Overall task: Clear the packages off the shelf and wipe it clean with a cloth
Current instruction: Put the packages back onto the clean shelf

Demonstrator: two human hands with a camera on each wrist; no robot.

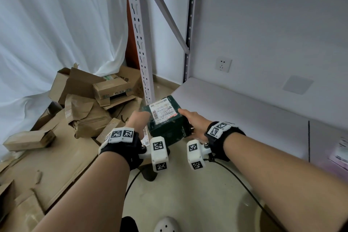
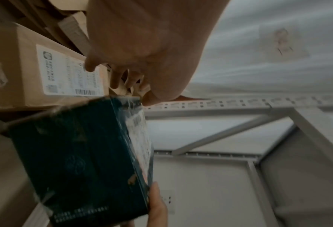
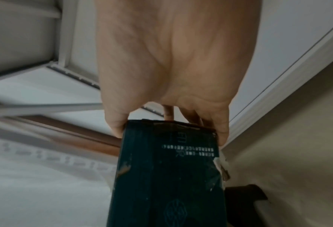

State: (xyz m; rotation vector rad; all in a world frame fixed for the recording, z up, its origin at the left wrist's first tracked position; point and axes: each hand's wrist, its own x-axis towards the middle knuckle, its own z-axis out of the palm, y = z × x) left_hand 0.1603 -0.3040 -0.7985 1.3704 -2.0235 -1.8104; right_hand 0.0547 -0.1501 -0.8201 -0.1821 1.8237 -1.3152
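While the dark green box [image 1: 166, 118] hangs in the air just off the front left corner of the shelf [image 1: 235, 103], both hands carry it between them. The left hand [image 1: 138, 118] presses the box's left side, though the left wrist view shows only its thumb near the top edge and does not make clear how the other fingers lie. The right hand [image 1: 194, 118] grips the right side, thumb on one face and fingers [image 3: 168, 113] wrapped past the top edge. A white shipping label [image 1: 163, 112] faces up. Left of the shelf, a heap of cardboard boxes [image 1: 90, 103] lies on the floor, a likely place for this one.

The box looks wrapped in glossy tape, so a squeeze from the sides could slip if either hand eases off. Swinging it left could also knock it against the shelf post [image 1: 140, 43]. A pale package [image 1: 340, 152] at the shelf's right end remains to be cleared; no cloth shows.
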